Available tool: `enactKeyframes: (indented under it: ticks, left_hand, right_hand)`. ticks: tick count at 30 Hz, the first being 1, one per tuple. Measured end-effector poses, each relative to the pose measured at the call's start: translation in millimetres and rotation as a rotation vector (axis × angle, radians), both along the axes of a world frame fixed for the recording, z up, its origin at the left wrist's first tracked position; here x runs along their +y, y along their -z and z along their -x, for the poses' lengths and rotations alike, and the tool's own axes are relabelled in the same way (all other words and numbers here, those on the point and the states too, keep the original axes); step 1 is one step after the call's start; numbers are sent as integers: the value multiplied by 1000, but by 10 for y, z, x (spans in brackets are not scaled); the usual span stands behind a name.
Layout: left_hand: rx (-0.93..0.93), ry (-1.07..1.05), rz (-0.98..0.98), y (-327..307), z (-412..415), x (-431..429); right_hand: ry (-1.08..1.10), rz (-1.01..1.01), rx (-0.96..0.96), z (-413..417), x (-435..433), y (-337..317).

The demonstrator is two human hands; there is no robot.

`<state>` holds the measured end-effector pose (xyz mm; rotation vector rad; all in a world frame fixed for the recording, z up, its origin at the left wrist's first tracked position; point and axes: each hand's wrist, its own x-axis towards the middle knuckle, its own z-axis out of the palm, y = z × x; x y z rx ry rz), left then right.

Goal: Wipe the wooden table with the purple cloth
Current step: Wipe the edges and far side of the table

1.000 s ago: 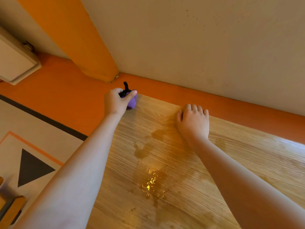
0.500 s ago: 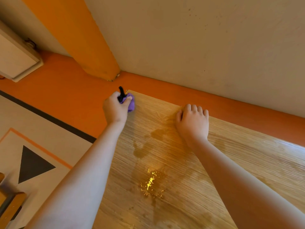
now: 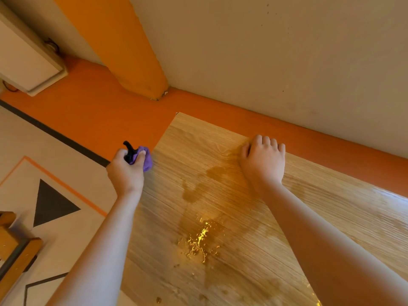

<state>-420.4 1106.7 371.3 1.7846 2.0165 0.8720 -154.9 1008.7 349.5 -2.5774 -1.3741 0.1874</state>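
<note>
The wooden table (image 3: 242, 272) fills the lower right of the view, with wet patches and glinting droplets near its middle. My left hand (image 3: 127, 171) grips the bunched purple cloth (image 3: 146, 160) at the table's left edge; a black strip pokes up from the fist. My right hand (image 3: 263, 161) rests palm down on the table near its far edge, fingers curled, holding nothing.
An orange floor band (image 3: 99, 122) and an orange wall column (image 3: 123, 47) lie beyond the table's far left corner. A pale wall (image 3: 287, 51) runs behind the table. A white unit (image 3: 24, 60) is at upper left. A wooden chair part (image 3: 13, 259) sits at lower left.
My left hand has drawn the purple cloth back along the table's left edge, away from the far corner and toward me. My right hand has stayed in place.
</note>
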Motion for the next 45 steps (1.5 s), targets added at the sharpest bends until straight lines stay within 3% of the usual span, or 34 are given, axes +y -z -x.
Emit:
enactKeyframes:
  ticks: [7,14,20,24,26,29,32,40,45]
  left_hand:
    - [32,114,16,-133,-599,278]
    - [16,494,34,-111,-830,-154]
    - [96,341,-2,-128,-108,-43]
    - [53,233,2,-100,-401,141]
    - [2,273,13,-57,-843,149]
    - [-82,496,73,-44,-1499,-17]
    - [-27,664,37,-36,-1669,-161]
    - [45,466,-10,-28,-1119,407]
    - [3,689,9,-62,-1640,-70]
  right_hand:
    - [8,-7,-5,-43,19,14]
    - [3,-10,-7,-4,-1,26]
    - [-2,-17,-11,-8,-1,19]
    - [10,-23,-8,-11,10,21]
    - [11,-28,-8,-14,10,23]
    - [9,-31,-18,-17,9,24]
    - [8,-56,-7,-25,0,23]
    - [7,-75,6,-26,6,65]
    - [7,-166,70,-65,-12,26]
